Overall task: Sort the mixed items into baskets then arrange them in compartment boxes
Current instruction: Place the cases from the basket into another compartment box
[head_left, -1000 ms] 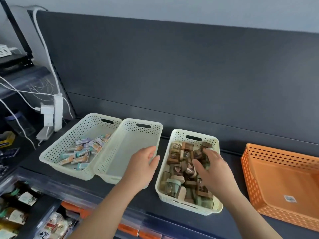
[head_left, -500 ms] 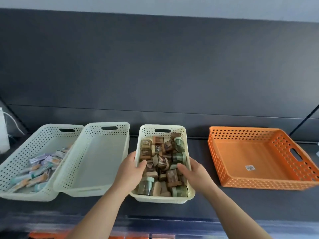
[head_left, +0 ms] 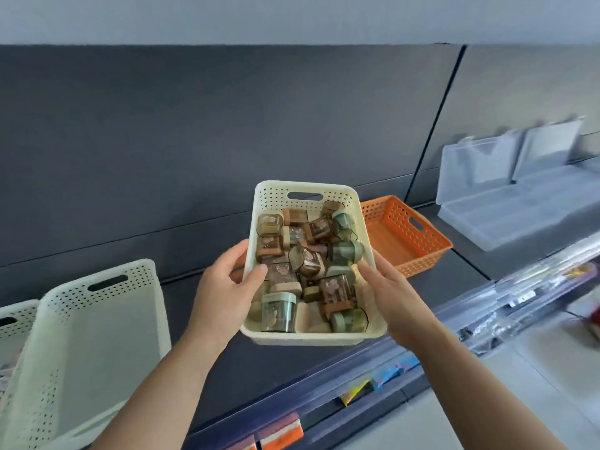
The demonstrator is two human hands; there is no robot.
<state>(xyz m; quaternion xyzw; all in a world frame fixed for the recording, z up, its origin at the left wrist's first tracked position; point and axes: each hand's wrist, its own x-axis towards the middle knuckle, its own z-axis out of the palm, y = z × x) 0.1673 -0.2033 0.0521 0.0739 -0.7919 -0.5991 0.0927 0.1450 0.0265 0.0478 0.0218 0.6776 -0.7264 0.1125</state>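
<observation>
A cream perforated basket (head_left: 305, 196) full of several small brown and green jars (head_left: 308, 261) is held up above the dark shelf. My left hand (head_left: 224, 287) grips its left rim, thumb inside the basket. My right hand (head_left: 386, 290) grips the right rim. An empty orange basket (head_left: 409, 235) sits on the shelf just behind and to the right. Clear compartment boxes (head_left: 506, 219) with raised lids stand at the far right.
An empty cream basket (head_left: 97, 323) stands on the shelf at the left, with another cream basket's edge (head_left: 13, 316) beside it. A clear price rail (head_left: 454, 336) runs along the shelf front, with packaged goods below.
Both hands took hold of the jar basket's rims and lifted it off the shelf. The view has swung right, bringing the compartment boxes into sight.
</observation>
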